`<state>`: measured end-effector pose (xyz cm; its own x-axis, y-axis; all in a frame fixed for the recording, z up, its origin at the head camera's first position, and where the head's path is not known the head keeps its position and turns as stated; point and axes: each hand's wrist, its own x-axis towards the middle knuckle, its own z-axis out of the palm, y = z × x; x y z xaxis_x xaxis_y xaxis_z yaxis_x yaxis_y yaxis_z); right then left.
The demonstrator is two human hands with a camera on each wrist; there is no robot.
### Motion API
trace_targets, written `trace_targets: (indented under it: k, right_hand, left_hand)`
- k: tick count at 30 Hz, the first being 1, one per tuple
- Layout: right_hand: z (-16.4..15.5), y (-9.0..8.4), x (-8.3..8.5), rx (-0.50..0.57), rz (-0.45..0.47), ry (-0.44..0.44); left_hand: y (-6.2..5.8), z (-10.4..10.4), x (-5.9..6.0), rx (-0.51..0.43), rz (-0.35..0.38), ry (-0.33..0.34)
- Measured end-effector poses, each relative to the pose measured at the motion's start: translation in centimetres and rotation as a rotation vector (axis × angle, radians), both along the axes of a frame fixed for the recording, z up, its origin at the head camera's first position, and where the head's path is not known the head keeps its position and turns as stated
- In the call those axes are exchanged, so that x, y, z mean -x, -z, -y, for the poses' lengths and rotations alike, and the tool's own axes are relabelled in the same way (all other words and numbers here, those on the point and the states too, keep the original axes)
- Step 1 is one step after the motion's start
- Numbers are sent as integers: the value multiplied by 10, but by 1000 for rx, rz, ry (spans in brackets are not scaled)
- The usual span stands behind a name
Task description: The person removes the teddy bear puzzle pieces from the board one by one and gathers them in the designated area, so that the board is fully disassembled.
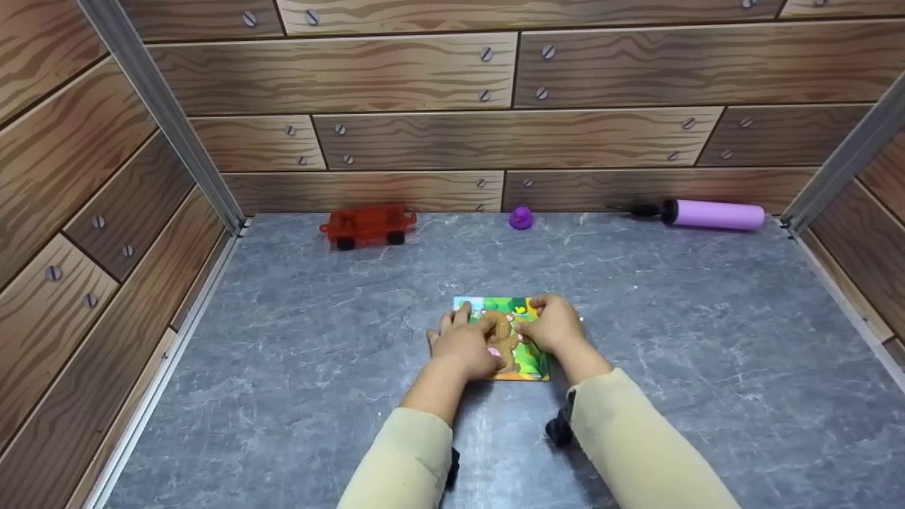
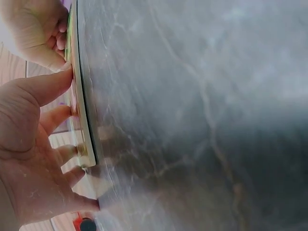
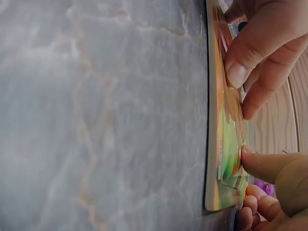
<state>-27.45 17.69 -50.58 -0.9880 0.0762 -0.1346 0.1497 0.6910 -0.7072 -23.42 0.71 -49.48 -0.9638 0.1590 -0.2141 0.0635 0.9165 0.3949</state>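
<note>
A flat, colourful picture puzzle board (image 1: 533, 364) lies on the grey table, with a brown animal figure (image 1: 506, 346) against green scenery. Over its left side, my left hand (image 1: 463, 350) presses with spread fingers. Thumb and fingertips of that hand (image 2: 38, 139) touch the upper face, and the little finger reaches past the edge to the table. My right hand (image 1: 557, 325) holds the board's far right side. In the right wrist view, its thumb (image 3: 264, 164) rests on the board face, while the other fingers curl at the edge. Part of the picture is hidden beneath both hands.
Along the back wall stand a red toy wagon (image 1: 371, 225) with black wheels at left, a small purple rubber duck (image 1: 521, 218) in the middle, and a pink hand pump (image 1: 717, 215) with a black end at right. Wood-patterned panels (image 1: 424, 71) enclose the table.
</note>
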Motion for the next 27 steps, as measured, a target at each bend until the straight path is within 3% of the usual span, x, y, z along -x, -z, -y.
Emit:
trace_targets:
  k: [14, 21, 27]
  right_hand:
    - [1, -4, 2, 64, 84, 43]
    - [1, -3, 0, 96, 32, 45]
    - [4, -2, -4, 19, -30, 19]
  left_hand:
    - [-2, -1, 1, -3, 41, -1]
    - [-5, -2, 2, -29, 47, -12]
    - [-2, -1, 2, -38, 53, -18]
